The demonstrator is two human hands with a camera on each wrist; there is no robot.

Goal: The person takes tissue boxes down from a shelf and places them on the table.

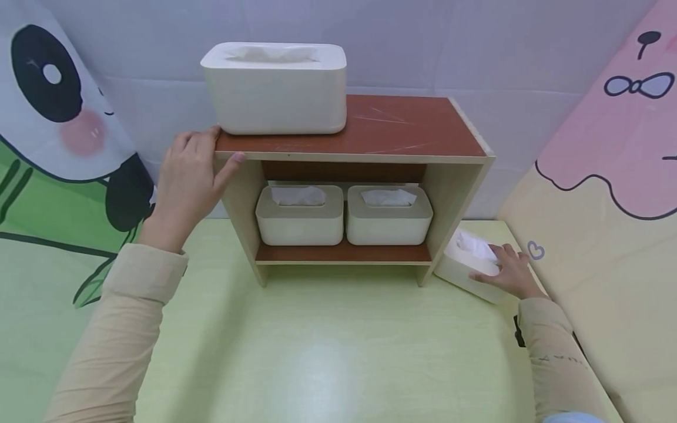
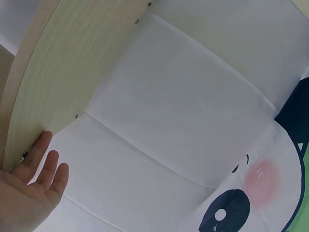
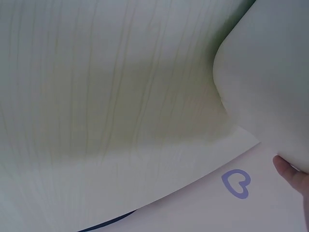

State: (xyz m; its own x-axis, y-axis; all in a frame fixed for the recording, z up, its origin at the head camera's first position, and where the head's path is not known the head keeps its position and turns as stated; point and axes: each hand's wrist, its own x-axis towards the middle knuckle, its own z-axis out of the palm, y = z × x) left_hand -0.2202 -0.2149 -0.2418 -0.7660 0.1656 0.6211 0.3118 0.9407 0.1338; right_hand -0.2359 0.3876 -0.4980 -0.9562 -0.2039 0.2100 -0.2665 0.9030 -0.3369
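Note:
A small two-tier shelf (image 1: 418, 126) with a reddish-brown top stands on the table. My left hand (image 1: 190, 170) rests at its upper left corner, thumb across the front edge. In the left wrist view, its fingers (image 2: 38, 157) stretch loosely along the pale outer side panel (image 2: 63, 63). Right of the shelf, my right hand (image 1: 510, 273) grips a white tissue box (image 1: 468, 270) across its width, thumb on the near side. That box sits at an angle, tissue showing on top. In the right wrist view, a fingertip (image 3: 285, 166) lies at the box's side (image 3: 265, 72).
A larger white tissue box (image 1: 277, 100) stands on the shelf top at the left. Two more tissue boxes, a left one (image 1: 300, 226) and a right one (image 1: 389, 226), sit side by side inside. Cartoon-printed cloth (image 1: 608, 153) rises along the table's (image 1: 317, 352) right edge.

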